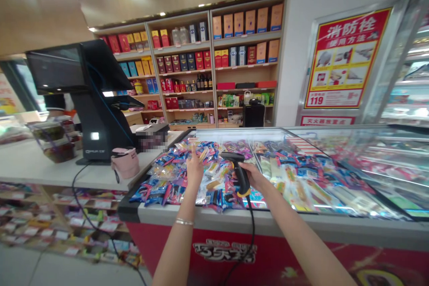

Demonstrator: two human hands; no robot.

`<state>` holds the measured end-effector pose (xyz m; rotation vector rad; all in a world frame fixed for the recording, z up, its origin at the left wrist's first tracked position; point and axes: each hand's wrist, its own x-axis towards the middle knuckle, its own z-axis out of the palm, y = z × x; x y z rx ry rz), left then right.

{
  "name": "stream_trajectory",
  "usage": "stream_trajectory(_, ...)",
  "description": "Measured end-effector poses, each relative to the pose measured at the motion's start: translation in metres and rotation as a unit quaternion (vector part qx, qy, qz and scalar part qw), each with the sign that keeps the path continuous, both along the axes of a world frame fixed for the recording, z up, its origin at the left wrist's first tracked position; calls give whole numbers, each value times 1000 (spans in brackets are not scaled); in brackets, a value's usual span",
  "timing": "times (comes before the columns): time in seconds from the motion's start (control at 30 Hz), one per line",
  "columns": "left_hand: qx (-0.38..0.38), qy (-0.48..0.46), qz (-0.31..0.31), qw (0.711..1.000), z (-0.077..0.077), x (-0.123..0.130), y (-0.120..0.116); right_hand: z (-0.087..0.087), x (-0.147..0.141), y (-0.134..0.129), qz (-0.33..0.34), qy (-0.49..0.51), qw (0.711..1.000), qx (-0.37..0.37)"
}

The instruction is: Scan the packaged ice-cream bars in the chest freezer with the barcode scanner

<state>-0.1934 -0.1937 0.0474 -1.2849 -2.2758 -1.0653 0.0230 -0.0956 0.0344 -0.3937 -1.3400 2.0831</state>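
My left hand (195,165) is over the heap of wrapped ice creams (170,187) on top of the freezer, with its index finger stretched forward and its thumb side toward a small pale item or wrapper. Whether it touches a package is hard to tell. A bracelet circles the left wrist. My right hand (251,175) is wrapped round the handle of a black and yellow barcode scanner (240,174), its head pointing left toward the left hand. The scanner's black cable hangs down over the freezer front (161,241).
To the left, a white counter (97,176) bears a dark point-of-sale terminal (97,98), a pink cup holder (125,163) and stacked food tubs (58,143). Another cable hangs before the counter's snack shelves. Boxed bottles fill shelves (212,62) behind; more frozen packages (308,178) lie right.
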Motion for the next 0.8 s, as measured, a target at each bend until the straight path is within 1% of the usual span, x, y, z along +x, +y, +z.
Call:
stream_trajectory(0.1, 13, 0, -36, 999, -9, 12, 11, -1, 0, 1, -5, 3, 1000, -7)
stream_trajectory(0.17, 12, 6, -48, 999, -16, 16, 14, -1, -1, 0, -12, 9, 1000, -9)
stream_trajectory(0.3, -1, 24, -27, 999, -24, 21, 12, -1, 0, 0, -37, 30, 999, -14)
stream_trajectory(0.4, -18, 16, -21, 999, -24, 23, 10, -1, 2, 0, -41, 41, 998, -31)
stream_trajectory(0.57, -6, 8, -52, 999, -22, 23, 10, -1, 5, 3, -34, 52, 997, -50)
stream_trajectory(0.67, -5, 11, -47, 999, -22, 22, 8, -2, 6, 7, -53, 47, 996, -56)
stream_trajectory(0.8, -29, 13, -40, 999, -19, 24, 5, -3, 8, 11, -69, 22, 996, -59)
